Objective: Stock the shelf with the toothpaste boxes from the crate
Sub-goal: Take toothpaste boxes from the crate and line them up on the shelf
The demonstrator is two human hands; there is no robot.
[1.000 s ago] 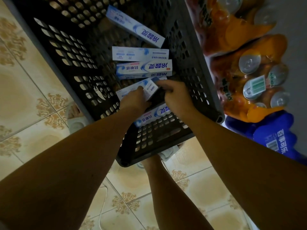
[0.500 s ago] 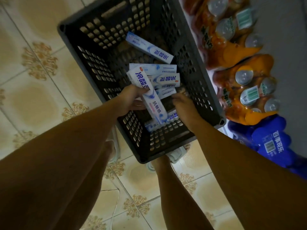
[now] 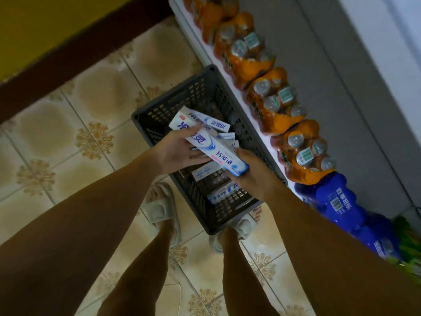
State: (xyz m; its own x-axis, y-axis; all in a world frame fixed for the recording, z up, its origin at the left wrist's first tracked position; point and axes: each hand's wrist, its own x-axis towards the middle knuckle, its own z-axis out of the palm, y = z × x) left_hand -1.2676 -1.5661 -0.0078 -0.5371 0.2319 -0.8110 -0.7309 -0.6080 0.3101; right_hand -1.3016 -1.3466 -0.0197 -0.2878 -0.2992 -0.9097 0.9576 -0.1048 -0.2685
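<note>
A white and blue toothpaste box [image 3: 211, 144] is lifted above the dark plastic crate [image 3: 173, 103] on the tiled floor. My left hand [image 3: 180, 149] grips its upper half, thumb across the front. My right hand [image 3: 252, 174] holds the lower end from beneath. Several more toothpaste boxes lie in the crate, one near the far end [image 3: 216, 124] and one by the near wall [image 3: 222, 193]. The low white shelf edge [image 3: 193, 44] runs along the crate's right side.
Shrink-wrapped orange can packs [image 3: 273, 101] line the low shelf, followed by blue packs [image 3: 337, 201] nearer me. A grey upright panel [image 3: 341, 65] rises behind them. My legs and pale slippers [image 3: 161, 210] stand at the crate's near end. Tiled floor [image 3: 68, 133] spreads left.
The box has come up out of the crate with both hands on it. My view has pulled back and higher, so the crate looks smaller and more of the shelf shows.
</note>
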